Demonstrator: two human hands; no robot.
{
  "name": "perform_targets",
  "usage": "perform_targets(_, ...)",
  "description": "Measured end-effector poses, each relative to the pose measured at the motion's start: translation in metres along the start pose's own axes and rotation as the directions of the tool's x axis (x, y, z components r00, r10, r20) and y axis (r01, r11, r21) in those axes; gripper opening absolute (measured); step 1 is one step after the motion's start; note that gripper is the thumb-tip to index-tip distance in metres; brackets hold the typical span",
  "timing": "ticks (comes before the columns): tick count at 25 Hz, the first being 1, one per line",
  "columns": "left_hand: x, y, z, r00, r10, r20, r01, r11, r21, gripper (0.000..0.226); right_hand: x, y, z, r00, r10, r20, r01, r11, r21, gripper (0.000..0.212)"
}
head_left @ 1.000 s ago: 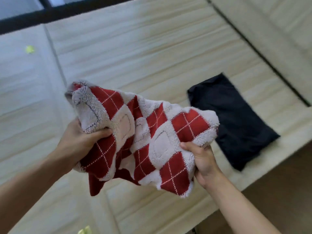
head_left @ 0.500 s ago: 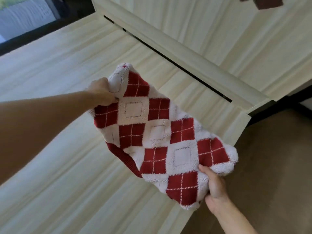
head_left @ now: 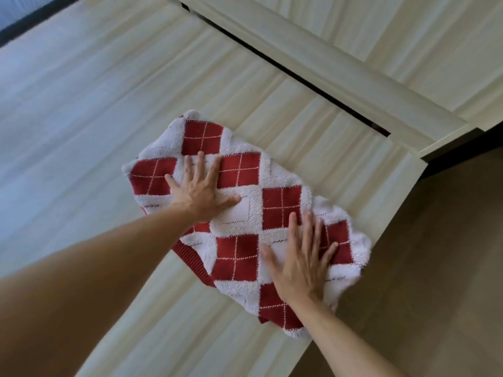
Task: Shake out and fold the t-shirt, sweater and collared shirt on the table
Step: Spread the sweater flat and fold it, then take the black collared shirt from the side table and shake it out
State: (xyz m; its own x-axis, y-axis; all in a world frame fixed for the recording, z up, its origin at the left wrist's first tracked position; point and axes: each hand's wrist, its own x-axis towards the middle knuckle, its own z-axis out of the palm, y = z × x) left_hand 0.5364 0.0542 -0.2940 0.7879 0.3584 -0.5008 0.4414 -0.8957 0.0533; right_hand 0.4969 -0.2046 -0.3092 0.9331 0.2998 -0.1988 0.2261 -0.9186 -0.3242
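The sweater [head_left: 245,213], a fluffy knit in a red-and-white argyle diamond pattern with thin white lines crossing each red diamond, is the only garment the head view shows. It lies folded into a compact oblong on the pale wood-grain counter [head_left: 95,118], running slantwise from upper left to lower right, with its lower right end at the counter's edge above the brown floor [head_left: 435,254]. A strip of dark red ribbed hem shows along its lower left side. Two hands rest on it. The left hand [head_left: 200,190] lies palm down on the upper part, fingers [head_left: 201,164] spread and flat, gripping nothing. The right hand [head_left: 299,262] lies palm down on the lower part, its fingers likewise splayed and released. Both forearms are bare. A dark gap [head_left: 285,69] runs between the counter and a second pale wooden surface [head_left: 408,36] beyond it.
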Motion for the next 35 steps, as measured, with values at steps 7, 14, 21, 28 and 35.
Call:
perform_targets(7,-0.121,0.016,-0.028,0.993,0.003,-0.116,-0.048,0.922,-0.385,0.081,-0.009,-0.029,-0.031,0.991,0.040,0.130,-0.034,0.998,-0.046,0.092)
perform_targets(14,-0.367,-0.073,-0.188,0.877,-0.406,-0.256,0.186,0.780,-0.598,0.070,-0.124,-0.233,-0.212,0.901,-0.343,0.265,0.265,0.920,0.289,0.099)
perform_targets(21,-0.636,-0.200,-0.330,0.505,-0.626,-0.594,0.197,0.753,-0.628,0.046,-0.302,-0.460,-0.391,0.699,-0.715,-0.008,0.628,0.608,0.486,0.078)
perform_targets(28,-0.987,-0.238,-0.324,0.166,-0.738,-0.655,0.248,0.674,-0.696,0.043,-0.610,-0.560,-0.502,0.359,-0.918,-0.172,0.814,0.217,0.539,0.064)
perform_targets(35,-1.260,-0.225,-0.226,-0.004,-0.853,-0.522,0.276,0.500,-0.821,0.033,-0.875,-0.580,-0.499,-0.064,-0.997,-0.048,0.772,-0.080,0.630,0.021)
